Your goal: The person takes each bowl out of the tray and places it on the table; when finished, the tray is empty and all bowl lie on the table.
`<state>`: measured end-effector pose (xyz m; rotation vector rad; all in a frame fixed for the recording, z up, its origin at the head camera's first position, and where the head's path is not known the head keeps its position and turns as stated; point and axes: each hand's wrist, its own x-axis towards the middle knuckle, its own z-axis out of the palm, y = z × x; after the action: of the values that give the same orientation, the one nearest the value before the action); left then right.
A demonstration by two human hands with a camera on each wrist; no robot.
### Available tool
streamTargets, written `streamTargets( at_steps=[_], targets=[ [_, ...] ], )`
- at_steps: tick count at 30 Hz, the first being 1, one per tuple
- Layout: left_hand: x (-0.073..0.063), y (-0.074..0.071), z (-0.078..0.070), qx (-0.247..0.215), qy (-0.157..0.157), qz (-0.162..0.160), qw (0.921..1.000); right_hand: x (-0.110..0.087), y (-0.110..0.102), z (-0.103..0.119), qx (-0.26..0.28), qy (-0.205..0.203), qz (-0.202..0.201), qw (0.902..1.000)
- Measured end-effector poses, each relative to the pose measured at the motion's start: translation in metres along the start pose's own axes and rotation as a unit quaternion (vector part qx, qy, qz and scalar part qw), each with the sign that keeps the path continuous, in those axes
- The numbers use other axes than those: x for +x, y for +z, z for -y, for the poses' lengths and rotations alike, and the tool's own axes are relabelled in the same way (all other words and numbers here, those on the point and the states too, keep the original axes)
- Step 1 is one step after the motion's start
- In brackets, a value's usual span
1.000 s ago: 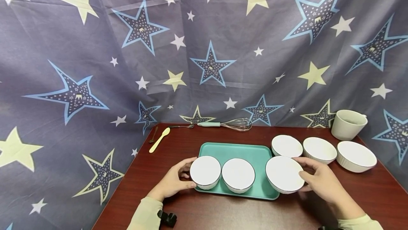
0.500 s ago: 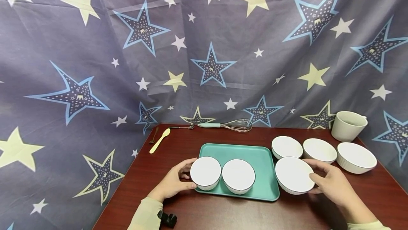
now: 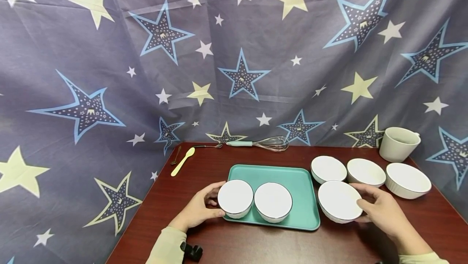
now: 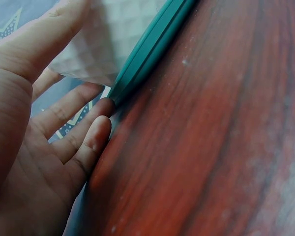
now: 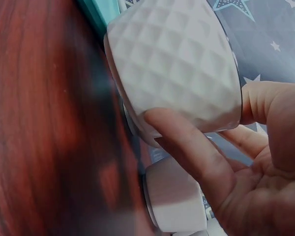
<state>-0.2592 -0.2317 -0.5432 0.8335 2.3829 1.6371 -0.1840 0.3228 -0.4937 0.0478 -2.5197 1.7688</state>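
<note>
My right hand (image 3: 382, 211) grips a white bowl (image 3: 339, 200) with a dark rim, thumb on the near side and fingers behind. In the right wrist view, this bowl's wall (image 5: 174, 64) shows an embossed diamond pattern, and its base appears just off the table. It is beside the right edge of the green tray (image 3: 270, 172). At the tray's left end, my left hand (image 3: 199, 205) holds a similar bowl (image 3: 235, 196) between thumb and fingers. A matching bowl (image 3: 273, 201) stands on the tray just right of it.
Behind the right hand stand a round bowl (image 3: 328, 168), another bowl (image 3: 365, 171), an oval ribbed dish (image 3: 408, 178) and a mug (image 3: 399, 144). A whisk (image 3: 270, 143), a yellow spoon (image 3: 183, 161) and small metal spoons (image 3: 208, 146) lie along the back. A star-patterned curtain (image 3: 256, 32) hangs behind.
My right hand has moved right with its bowl, from over the tray's right end to beside the tray, slowing lately. The left hand and the two bowls on the tray have stayed put.
</note>
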Motion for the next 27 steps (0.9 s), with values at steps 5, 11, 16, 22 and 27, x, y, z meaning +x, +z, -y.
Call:
streamTargets(
  at_steps=[5,11,16,22,27],
  targets=[
    [0.000,-0.001,0.003,0.000,-0.001,0.001,1.0000,0.002,-0.001,-0.004,0.008,0.006,0.000,1.0000],
    [0.000,-0.001,0.003,0.002,0.003,0.001,1.0000,0.003,-0.001,-0.010,0.022,0.015,0.013,0.9996],
    [0.000,0.000,0.003,0.003,0.007,0.000,1.0000,0.003,0.000,-0.012,0.027,0.020,0.020,0.9992],
    [0.000,0.000,0.004,0.001,0.009,0.002,1.0000,0.005,0.003,-0.014,0.042,0.016,0.037,0.9983],
    [0.000,0.000,0.004,0.001,0.007,0.002,1.0000,0.006,0.005,-0.016,0.050,0.011,0.049,0.9974]
  ],
)
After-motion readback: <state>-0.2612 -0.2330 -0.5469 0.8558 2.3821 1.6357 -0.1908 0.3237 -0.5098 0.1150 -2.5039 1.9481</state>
